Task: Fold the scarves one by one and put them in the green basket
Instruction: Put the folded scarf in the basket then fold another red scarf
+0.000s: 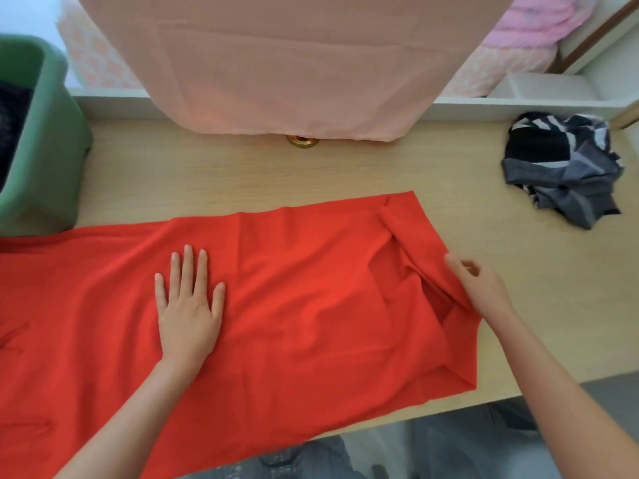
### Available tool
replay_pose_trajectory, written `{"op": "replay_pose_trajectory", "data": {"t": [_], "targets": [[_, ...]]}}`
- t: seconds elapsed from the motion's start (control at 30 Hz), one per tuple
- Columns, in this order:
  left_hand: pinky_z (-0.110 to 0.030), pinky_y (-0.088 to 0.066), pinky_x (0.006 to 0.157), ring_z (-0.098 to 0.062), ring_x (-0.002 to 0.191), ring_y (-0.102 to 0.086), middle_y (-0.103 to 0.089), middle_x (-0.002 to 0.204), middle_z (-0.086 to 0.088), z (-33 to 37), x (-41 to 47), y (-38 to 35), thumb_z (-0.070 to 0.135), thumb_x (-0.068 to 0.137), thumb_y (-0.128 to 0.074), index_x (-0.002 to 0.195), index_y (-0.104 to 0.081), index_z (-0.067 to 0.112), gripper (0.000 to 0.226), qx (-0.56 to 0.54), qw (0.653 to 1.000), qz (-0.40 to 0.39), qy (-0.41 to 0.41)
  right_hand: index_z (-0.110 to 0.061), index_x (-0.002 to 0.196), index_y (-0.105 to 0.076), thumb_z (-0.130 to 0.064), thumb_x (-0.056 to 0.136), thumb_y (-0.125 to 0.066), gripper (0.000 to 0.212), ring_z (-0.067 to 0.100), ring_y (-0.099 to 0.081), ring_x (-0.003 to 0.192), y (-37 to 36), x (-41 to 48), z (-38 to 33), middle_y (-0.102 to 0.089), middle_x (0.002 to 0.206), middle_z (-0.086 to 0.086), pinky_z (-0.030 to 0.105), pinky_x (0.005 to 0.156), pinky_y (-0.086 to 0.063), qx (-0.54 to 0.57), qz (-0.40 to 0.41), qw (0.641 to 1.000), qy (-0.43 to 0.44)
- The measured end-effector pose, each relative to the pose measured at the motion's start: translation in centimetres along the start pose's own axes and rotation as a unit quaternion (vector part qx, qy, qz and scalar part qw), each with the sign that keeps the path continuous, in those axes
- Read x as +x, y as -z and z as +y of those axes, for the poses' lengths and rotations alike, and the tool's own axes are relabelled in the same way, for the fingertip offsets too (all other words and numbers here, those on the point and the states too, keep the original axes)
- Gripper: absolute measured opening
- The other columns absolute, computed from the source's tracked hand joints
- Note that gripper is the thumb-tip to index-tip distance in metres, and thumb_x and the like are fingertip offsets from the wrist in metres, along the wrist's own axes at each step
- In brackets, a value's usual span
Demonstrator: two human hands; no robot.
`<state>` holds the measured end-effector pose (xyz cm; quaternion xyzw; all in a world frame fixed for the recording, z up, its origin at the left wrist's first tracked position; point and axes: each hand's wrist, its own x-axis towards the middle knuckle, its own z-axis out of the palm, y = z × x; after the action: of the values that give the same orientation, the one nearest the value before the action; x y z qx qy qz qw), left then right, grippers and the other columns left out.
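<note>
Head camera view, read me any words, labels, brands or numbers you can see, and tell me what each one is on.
None: no readable text anywhere in this view.
red scarf: plain, no tag or label showing.
green basket: no marking visible on its wall.
dark patterned scarf: shapes only, no letters.
peach cloth: plain.

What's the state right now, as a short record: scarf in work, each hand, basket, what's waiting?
in work: red scarf, spread on the table, right end rumpled
left: left hand flat on the red scarf
right: right hand pinches its right edge
basket: green basket, table's left end, dark fabric inside
waiting: black-and-grey scarf, crumpled, far right
</note>
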<state>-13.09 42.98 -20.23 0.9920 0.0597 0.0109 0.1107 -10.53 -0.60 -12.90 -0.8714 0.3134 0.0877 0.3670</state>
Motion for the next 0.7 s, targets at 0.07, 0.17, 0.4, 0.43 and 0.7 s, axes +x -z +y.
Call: {"op": "replay_pose_trajectory", "data": {"t": [0.07,0.17,0.4,0.43,0.7], "targets": [[-0.05,-0.003,0.118,-0.023,0.148,-0.011,-0.018,0.159,-0.011,0.6,-0.1,0.4,0.04,0.096,-0.024,0.15,-0.026,0.005,0.064,-0.005,1.0,0.008,-0.008,-0.006,0.108,-0.065,-0.04,0.086,-0.065,0.04,0.022,-0.06,0.096,0.3,-1.9,1.7,-0.066,0.102,0.01,0.028,0.078,-0.038,-0.009,0.003,1.0,0.002],[-0.048,-0.004,0.119,-0.023,0.148,-0.014,-0.023,0.157,-0.013,4.0,-1.4,1.4,0.033,0.098,-0.028,0.149,-0.03,0.006,0.058,-0.027,0.997,0.023,-0.072,-0.009,0.115,-0.062,-0.039,0.08,-0.073,0.048,0.022,-0.06,0.1,0.2,-4.3,3.5,-0.065,0.107,0.007,0.032,0.083,-0.044,0.0,0.021,1.0,0.011],[-0.047,-0.012,0.119,-0.021,0.147,-0.018,-0.025,0.157,-0.009,9.9,-5.3,-1.2,0.034,0.099,-0.024,0.149,-0.029,0.008,0.057,-0.034,0.986,-0.056,-0.157,-0.01,0.113,-0.056,-0.01,0.082,-0.071,0.035,0.023,-0.058,0.101,-1.7,-6.3,6.2,-0.062,0.106,0.007,0.029,0.083,-0.041,0.028,0.103,0.993,0.048],[-0.047,-0.012,0.119,-0.02,0.147,-0.016,-0.023,0.158,-0.008,9.7,-5.5,-1.4,0.034,0.099,-0.024,0.15,-0.027,0.008,0.057,-0.023,0.986,-0.058,-0.157,-0.007,0.113,-0.056,-0.003,0.085,-0.065,0.03,0.026,-0.059,0.101,-1.4,-6.3,6.6,-0.063,0.105,0.01,0.026,0.081,-0.04,0.041,0.118,0.991,0.044],[-0.048,-0.012,0.119,-0.02,0.147,-0.015,-0.021,0.159,-0.007,10.0,-5.7,-1.1,0.036,0.099,-0.024,0.151,-0.025,0.008,0.059,-0.015,0.987,-0.056,-0.151,-0.011,0.113,-0.061,-0.002,0.092,-0.052,0.024,0.027,-0.06,0.084,3.0,-7.2,8.9,-0.061,0.089,0.007,0.039,0.075,-0.048,0.035,0.206,0.978,0.015]]}}
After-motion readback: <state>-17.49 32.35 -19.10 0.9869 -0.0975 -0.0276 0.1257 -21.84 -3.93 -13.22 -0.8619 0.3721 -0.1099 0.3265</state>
